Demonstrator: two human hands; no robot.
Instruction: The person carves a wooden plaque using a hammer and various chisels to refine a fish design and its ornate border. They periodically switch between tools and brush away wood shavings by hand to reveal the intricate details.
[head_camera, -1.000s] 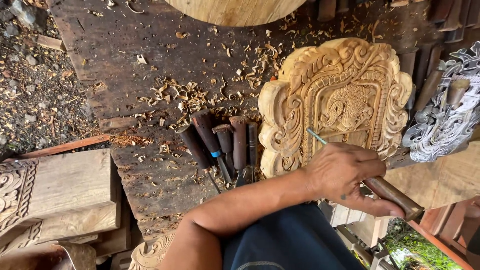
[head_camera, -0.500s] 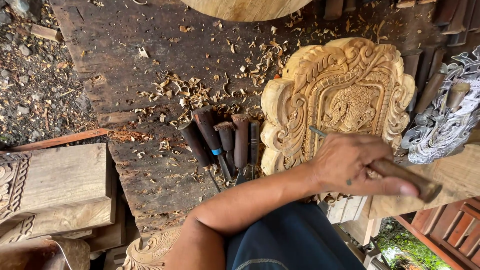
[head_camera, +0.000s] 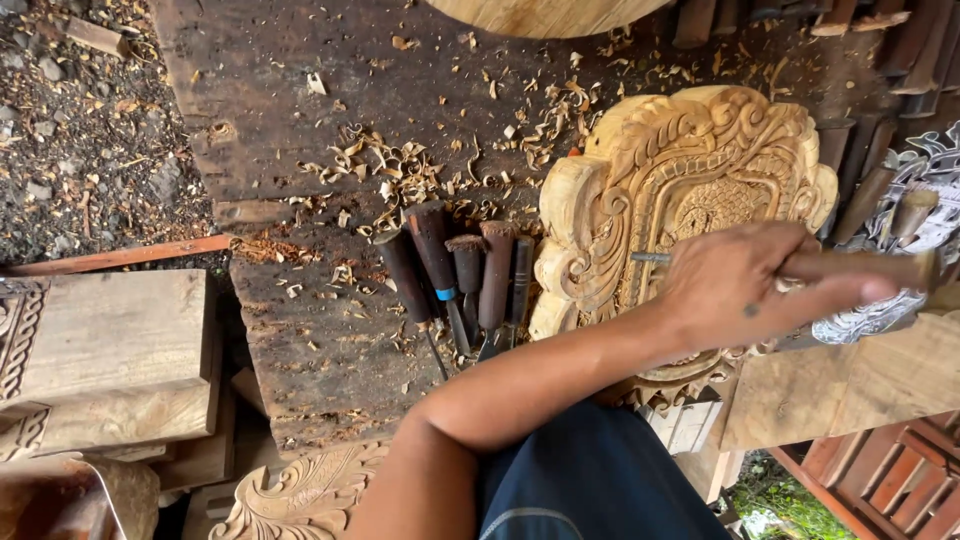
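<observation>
While my hand (head_camera: 745, 285) keeps its fist around the chisel (head_camera: 850, 268), it has slid toward the right of the frame, steel tip now touching the carved panel (head_camera: 640, 190) at right centre.

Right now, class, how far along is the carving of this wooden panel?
Mostly done: the carved panel already has deep scrollwork round its border, and shavings litter the bench. In hand: one hand holds a chisel against the middle. Left: the centre, partly hidden by the hand. Spare chisels lie alongside.
</observation>
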